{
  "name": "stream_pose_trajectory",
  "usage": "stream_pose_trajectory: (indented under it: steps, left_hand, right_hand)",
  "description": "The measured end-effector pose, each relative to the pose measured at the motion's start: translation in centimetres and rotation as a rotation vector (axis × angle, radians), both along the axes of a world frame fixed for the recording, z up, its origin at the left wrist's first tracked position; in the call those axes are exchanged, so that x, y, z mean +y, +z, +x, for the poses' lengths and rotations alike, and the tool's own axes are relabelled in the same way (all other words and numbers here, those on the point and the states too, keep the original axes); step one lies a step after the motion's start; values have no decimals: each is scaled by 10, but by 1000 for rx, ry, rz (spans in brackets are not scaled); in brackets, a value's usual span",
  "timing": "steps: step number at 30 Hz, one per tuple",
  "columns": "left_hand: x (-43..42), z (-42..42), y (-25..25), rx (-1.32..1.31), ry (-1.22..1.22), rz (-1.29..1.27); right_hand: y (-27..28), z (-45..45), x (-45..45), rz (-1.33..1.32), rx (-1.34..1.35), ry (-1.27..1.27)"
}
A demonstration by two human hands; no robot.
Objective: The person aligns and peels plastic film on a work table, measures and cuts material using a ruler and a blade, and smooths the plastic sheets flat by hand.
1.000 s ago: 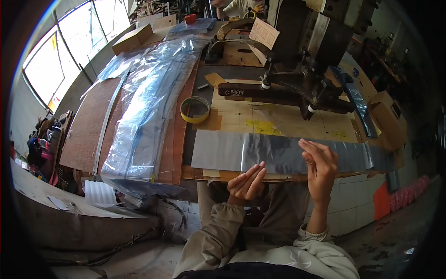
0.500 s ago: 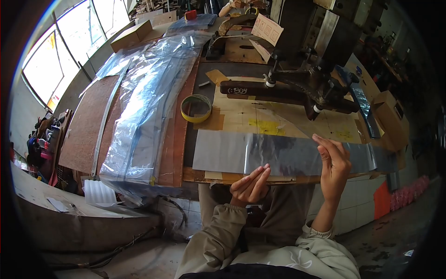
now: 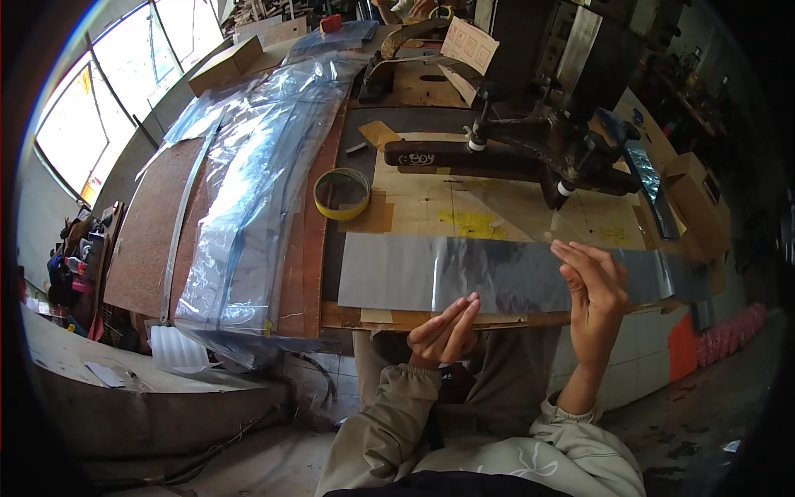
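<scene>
My left hand (image 3: 445, 333) is at the front edge of the bench, thumb and fingers pinched together. My right hand (image 3: 592, 282) is raised to the right, its fingertips also pinched. A faint, see-through plastic film (image 3: 507, 217) seems to stretch between and around the hands; its outline is hard to make out. Behind the fingers a long, shiny grey strip (image 3: 389, 269) lies along the bench's front edge. Beyond it, a pale board (image 3: 426, 192) with yellow marks and brown tape lies under a dark metal press arm (image 3: 505, 161).
A roll of yellow tape (image 3: 342, 195) lies left of the board. Clear plastic sheets (image 3: 261, 182) cover the brown board at left. Cardboard boxes (image 3: 225, 66) stand at the back left, another carton (image 3: 694, 199) at right. Another person's hand (image 3: 420, 10) shows at the far top.
The view has shifted slightly, so the bench and its things sit a little further left and up. Both hands keep almost the same position and pinch.
</scene>
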State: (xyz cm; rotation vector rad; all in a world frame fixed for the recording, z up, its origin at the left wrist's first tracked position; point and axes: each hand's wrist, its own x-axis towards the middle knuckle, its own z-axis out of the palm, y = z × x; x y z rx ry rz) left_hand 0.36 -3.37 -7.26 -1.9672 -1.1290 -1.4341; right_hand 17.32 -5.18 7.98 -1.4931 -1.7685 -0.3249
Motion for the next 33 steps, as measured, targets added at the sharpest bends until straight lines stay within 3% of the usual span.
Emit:
stream_pose_trajectory:
  steps: [11, 17, 20, 23, 26, 30, 32, 33]
  left_hand:
    - [0, -1, -5, 15, 5, -4]
    - [-3, 0, 1, -28, -39, -54]
    - [-26, -11, 20, -180, -253, -335]
    - [-68, -10, -2, -892, -720, -677]
    - [-90, -21, 12, -1290, -990, -1293]
    - [-66, -28, 20, -1426, -1237, -1558]
    - [-57, -27, 39, -1286, -1088, -1655]
    - [-55, -27, 46, -1210, -1014, -1704]
  right_hand:
    - [8, 0, -22, -28, -57, 27]
    - [11, -1, -52, -192, -103, 121]
    - [9, 0, -76, -267, -83, 164]
    - [1, 4, -105, -357, -58, 240]
    - [-10, 3, -121, -493, -70, 428]
    - [-47, -8, -126, -628, -60, 742]
    - [-53, -10, -121, -700, -13, 897]
    - [-54, -5, -114, -674, 66, 857]
